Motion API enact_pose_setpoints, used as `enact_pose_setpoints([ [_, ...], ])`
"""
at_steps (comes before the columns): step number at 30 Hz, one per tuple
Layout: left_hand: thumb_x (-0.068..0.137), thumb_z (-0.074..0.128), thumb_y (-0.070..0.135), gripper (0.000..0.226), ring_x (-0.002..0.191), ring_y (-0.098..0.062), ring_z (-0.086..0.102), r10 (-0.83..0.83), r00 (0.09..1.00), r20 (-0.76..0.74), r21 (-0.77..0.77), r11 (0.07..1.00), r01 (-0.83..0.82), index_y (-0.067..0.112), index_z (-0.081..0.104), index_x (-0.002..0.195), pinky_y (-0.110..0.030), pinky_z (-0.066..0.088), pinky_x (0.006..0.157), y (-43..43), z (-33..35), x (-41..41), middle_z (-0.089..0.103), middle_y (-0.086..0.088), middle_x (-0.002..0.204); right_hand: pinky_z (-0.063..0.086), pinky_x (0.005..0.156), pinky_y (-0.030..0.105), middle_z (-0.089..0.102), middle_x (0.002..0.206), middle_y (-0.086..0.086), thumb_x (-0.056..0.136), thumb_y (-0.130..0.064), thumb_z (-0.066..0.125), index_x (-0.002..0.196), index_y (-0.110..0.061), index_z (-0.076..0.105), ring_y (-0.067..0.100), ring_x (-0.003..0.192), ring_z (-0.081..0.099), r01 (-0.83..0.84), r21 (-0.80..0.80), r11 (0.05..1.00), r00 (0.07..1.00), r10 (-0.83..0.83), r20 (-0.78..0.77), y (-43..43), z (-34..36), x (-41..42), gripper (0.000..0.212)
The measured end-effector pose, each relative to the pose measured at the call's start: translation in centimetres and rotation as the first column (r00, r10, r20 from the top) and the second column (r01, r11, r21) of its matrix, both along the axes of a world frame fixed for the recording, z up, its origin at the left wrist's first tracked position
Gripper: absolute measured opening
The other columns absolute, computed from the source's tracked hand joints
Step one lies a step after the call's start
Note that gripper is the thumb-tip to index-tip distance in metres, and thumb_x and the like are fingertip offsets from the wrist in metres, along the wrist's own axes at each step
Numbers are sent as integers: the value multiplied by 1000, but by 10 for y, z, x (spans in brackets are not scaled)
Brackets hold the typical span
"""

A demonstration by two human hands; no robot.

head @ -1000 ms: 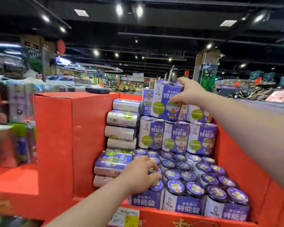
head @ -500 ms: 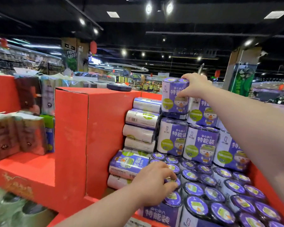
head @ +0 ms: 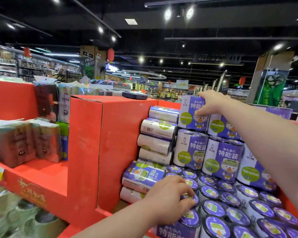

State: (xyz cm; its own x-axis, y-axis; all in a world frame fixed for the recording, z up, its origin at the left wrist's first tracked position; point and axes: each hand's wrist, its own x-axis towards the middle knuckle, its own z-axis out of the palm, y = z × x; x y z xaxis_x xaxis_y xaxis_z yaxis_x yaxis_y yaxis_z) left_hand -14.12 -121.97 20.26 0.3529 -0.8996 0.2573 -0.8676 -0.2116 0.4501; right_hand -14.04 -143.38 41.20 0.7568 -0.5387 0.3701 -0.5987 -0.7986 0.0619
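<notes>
Still gripped by right hand, top pack now stands squarer.

Top pack on stacked packs behind front pack; sideways rolls, divider box left.

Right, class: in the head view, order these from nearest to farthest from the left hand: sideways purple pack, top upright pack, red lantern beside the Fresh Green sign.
From the left hand, gripping the front pack:
1. Sideways purple pack, just left.
2. Top upright pack, high up, in the right hand.
3. Red lantern, hanging far back.
</notes>
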Motion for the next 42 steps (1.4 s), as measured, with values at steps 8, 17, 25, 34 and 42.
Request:
enact_pose_setpoints([
  [8,96,50,44,33,125,-11,40,-2,1000,3,1,1000,2,27,62,122,-31,31,108,1,1,-1,48,9,129,44,87,41,60,117,4,74,-40,73,117,-22,52,29,108,57,15,-87,996,998,-9,67,2,-4,8,52],
  [17,96,50,42,33,129,-12,36,10,1000,-4,5,1000,-10,27,61,124,-29,27,109,2,2,-3,48,8,132,34,104,52,47,132,10,83,-43,66,132,-14,42,33,126,42,135,-299,945,990,-141,2,14,-15,14,62],
  [25,96,50,41,31,127,-12,39,16,1000,-10,5,1000,-16,27,62,121,-30,30,108,0,1,-1,48,8,130,28,108,52,39,141,8,83,-44,65,140,-19,35,32,131,35,42,-300,953,996,-18,83,22,-23,-10,69],
  [34,97,48,40,28,118,-14,47,56,998,-30,51,997,-54,27,64,116,-35,40,101,4,9,-8,49,8,126,31,107,47,51,133,8,93,-37,52,132,-21,50,31,126,44,-22,-250,968,992,-9,-123,73,-63,-86,42],
  [42,96,47,44,34,113,-25,54,268,882,387,-10,958,-287,20,63,113,-37,44,89,20,22,-36,57,-3,119,44,82,34,58,123,3,91,-30,51,120,-21,57,27,112,56,-141,-41,989,964,128,-232,124,-114,-164,31],
])
